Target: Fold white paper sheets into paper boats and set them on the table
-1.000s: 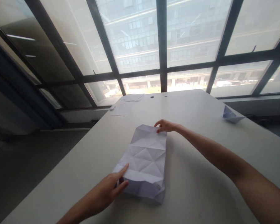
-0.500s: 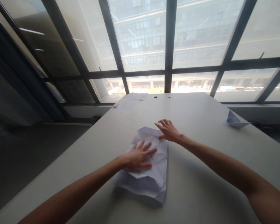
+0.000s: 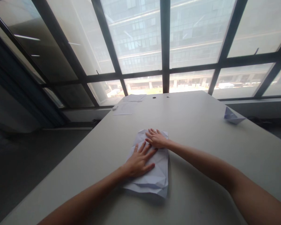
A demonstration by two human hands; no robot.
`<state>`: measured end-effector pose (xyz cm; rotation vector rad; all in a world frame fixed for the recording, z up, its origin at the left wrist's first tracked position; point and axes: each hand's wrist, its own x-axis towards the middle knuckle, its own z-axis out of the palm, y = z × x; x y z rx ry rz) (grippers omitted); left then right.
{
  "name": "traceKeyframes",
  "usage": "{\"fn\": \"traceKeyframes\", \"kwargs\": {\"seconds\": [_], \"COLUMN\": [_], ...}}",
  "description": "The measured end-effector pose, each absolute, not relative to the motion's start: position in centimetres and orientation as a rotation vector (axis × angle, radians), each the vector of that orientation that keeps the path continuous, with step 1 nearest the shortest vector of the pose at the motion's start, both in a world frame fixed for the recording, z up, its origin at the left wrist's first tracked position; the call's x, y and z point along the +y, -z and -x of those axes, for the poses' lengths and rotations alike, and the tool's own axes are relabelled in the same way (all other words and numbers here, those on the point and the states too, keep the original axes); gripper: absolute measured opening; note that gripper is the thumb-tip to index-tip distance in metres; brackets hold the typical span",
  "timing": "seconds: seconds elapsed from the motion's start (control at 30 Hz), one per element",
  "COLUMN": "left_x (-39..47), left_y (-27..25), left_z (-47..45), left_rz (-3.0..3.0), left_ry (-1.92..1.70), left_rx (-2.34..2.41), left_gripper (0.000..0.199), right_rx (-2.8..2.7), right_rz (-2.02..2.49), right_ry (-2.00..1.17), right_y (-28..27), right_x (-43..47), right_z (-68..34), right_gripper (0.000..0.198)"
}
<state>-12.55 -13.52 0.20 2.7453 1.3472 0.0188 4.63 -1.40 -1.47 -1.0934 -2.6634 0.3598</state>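
Creased white paper (image 3: pixel 158 175), in more than one layer, lies on the white table in front of me. Spread flat on its left-middle part is my left hand (image 3: pixel 140 162), fingers apart and pointing away from me. My right hand (image 3: pixel 155 138) rests on the far right part of the paper, also open, its thumb close to the left fingertips. Neither hand grips anything. The near edge of the paper lifts a little off the table, and both hands cover part of the folds.
A folded paper boat (image 3: pixel 233 117) stands near the table's right edge. At the far left lie several flat sheets (image 3: pixel 123 109) and a small white object (image 3: pixel 114 107). Windows (image 3: pixel 140 40) rise beyond the table's (image 3: pixel 84 175) far end.
My right hand has come down and left onto the paper from above its far right corner. The paper's near edge sits flatter. My left hand stays pressed on it.
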Motion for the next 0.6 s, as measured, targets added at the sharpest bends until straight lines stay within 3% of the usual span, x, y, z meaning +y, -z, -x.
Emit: {"fn": "traceKeyframes", "kwargs": {"seconds": [0.4,0.6], "left_x": [-9.1,-2.4], "left_y": [1.0,-0.2], "left_z": [13.4,14.2], "left_rz": [-2.717,-2.474], "left_ry": [-0.077,-0.148], "left_rx": [1.481,1.466], "left_gripper": [0.065,0.073], "right_rx": [-2.349,-2.486], "right_rz": [1.167,1.279], "right_ry": [-0.053,-0.248], "right_y": [1.1,2.8], "right_x": [-0.2,-1.0], "right_z": [-3.2,-6.2], "right_gripper": [0.042,0.061]}}
